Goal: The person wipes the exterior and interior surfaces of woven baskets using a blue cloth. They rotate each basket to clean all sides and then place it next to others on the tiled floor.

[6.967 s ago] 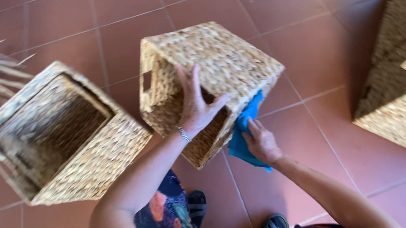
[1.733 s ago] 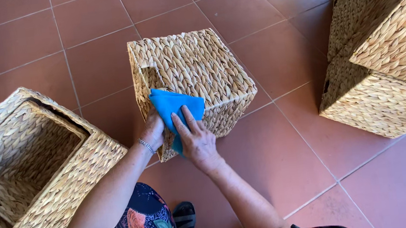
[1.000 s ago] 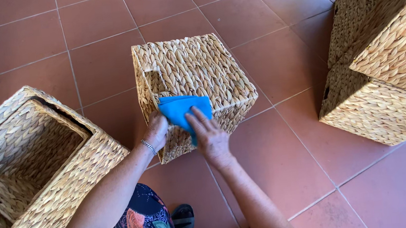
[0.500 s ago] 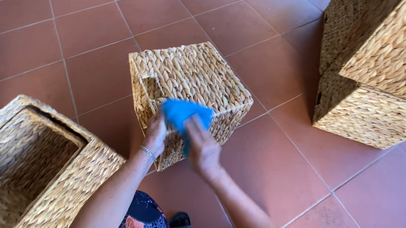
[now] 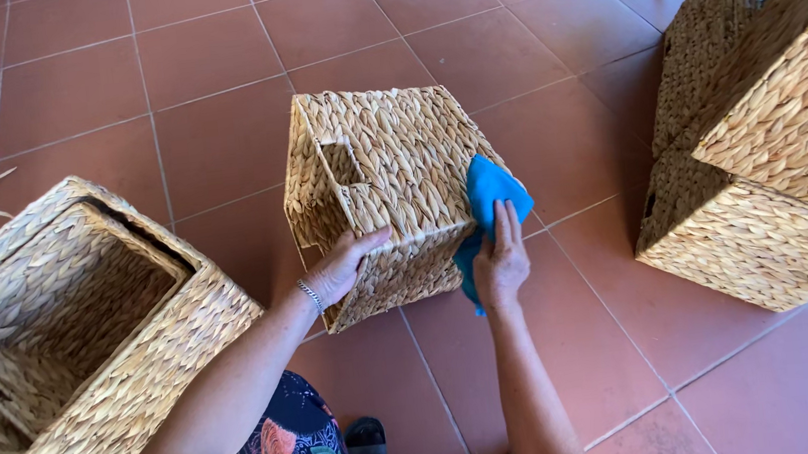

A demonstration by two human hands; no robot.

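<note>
Two hands are at work on one overturned woven basket (image 5: 388, 174). On the right hand (image 5: 500, 265), the fingers (image 5: 505, 231) are held straight and close together, pressed flat against a blue cloth (image 5: 486, 198) at the basket's near right corner; the thumb cannot be made out from this angle. On the left hand (image 5: 340, 267), the fingers are curled over the basket's near lower edge, with the thumb laid along the top of that edge, so that the basket is steadied rather than lifted. A thin bracelet (image 5: 309, 295) is worn at the left wrist.

The basket is set on the red tiled floor (image 5: 210, 97), tipped so that a side with a cut-out handle hole (image 5: 342, 161) faces up. The cloth is draped over the corner, with part hanging down the near face.

Several slips can be judged possible. The cloth is held by flat pressure only, so it may slide off the corner if the push is eased. The weave is rough, and the cloth could be snagged on a loose strand. If too much force is put through the right hand, the basket may be rolled away from the left-hand grip.

An open basket (image 5: 74, 322) lies to the left, and stacked baskets (image 5: 763, 119) stand well apart on the right.
</note>
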